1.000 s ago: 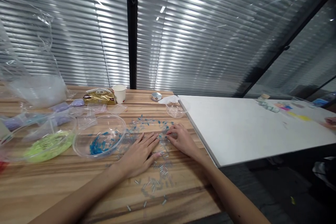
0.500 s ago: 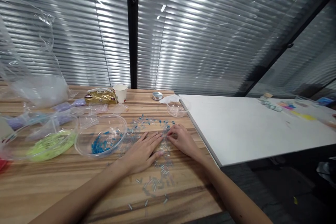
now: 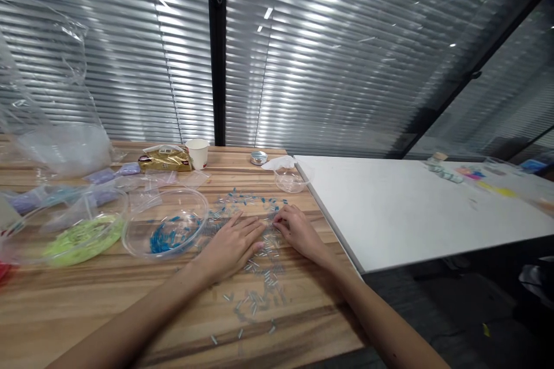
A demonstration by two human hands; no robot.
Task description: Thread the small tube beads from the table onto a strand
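Observation:
Many small clear tube pieces [image 3: 270, 278] lie scattered over the wooden table, with blue tube pieces [image 3: 269, 202] among them toward the back. My left hand [image 3: 234, 243] rests flat over part of the scatter, fingers stretched out; what is under the palm is hidden. Just to its right, my right hand [image 3: 298, 232] has thumb and forefinger pinched together at the pieces. Whatever is between those fingertips is too small to make out. Left of my left hand stands a clear plastic bowl [image 3: 130, 236] with blue pieces [image 3: 167, 236] in it.
Another clear bowl with yellow-green pieces [image 3: 84, 239] stands farther left. Behind are a gold packet [image 3: 165, 159], a paper cup [image 3: 198, 153], a round tin [image 3: 258, 157] and a small clear bowl [image 3: 289, 180]. A white table [image 3: 424, 207] adjoins on the right.
My left hand has slid slightly left, widening the gap to my right hand. The right hand keeps its pinch and has barely moved.

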